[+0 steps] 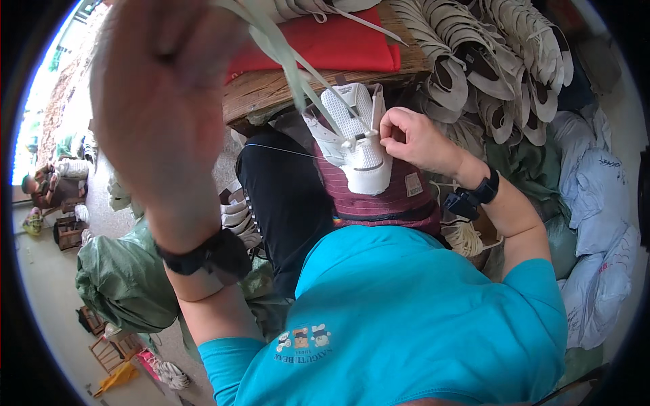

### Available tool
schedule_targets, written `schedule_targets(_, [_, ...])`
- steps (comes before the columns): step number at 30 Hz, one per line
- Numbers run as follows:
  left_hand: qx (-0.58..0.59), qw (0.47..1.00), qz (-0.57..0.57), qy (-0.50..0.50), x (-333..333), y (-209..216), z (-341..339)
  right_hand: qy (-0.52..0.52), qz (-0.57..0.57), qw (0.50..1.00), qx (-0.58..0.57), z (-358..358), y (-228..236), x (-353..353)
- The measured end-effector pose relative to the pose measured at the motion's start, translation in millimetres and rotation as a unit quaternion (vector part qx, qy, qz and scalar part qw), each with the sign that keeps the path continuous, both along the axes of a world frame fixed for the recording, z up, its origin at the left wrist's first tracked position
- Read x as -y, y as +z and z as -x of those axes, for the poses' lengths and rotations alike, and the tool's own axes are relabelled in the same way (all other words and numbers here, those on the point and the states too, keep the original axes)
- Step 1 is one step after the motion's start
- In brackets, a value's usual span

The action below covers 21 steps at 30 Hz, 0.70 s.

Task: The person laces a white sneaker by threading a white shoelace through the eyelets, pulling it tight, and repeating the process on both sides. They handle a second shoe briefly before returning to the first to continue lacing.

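A white mesh shoe upper (367, 172) lies over my lap, its toe toward me and its tongue standing up. My right hand (416, 140) is closed in a pinch at the upper's right edge, beside the eyelets. Pale shoelaces (290, 64) rise from the upper to my left hand (166, 88), which is lifted close to the camera. That hand is blurred and its fingertips are partly cut off at the top, but it looks closed around the laces. A thin white thread (281, 149) stretches from the upper's left side across my dark trouser leg.
Ahead is a wooden bench (261, 91) with a red cloth (325, 44). Rows of beige shoe uppers (467, 51) hang at the far right. White sacks (599, 196) line the right side, and a green sack (125, 281) stands on the left. Another person (44, 186) sits far left.
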State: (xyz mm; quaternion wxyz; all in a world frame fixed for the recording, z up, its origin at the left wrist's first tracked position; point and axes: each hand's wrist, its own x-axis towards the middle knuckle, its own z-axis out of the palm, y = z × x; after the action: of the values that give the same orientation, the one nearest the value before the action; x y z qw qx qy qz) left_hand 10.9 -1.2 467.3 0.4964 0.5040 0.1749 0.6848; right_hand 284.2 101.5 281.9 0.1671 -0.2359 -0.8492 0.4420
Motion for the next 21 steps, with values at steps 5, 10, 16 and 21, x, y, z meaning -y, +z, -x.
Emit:
schedule_targets(5, [-0.030, 0.996, -0.042, -0.076, -7, 13, -2, 0.008, 0.003, 0.998, -0.060, 7, 21, 13])
schedule_targets(10, [-0.032, 0.999, -0.012, 0.039, -24, -28, -9, -0.006, 0.054, 0.985, -0.162, 43, 29, 36])
schedule_targets(16, [0.189, 0.971, 0.141, 0.038, 14, -89, 72, 0.025, 0.377, 0.906, -0.189, 39, 38, -26])
schedule_targets(21, [0.310, 0.904, 0.241, 0.168, 84, -163, 144, -0.069, 0.489, 0.841, -0.219, 21, 17, -41])
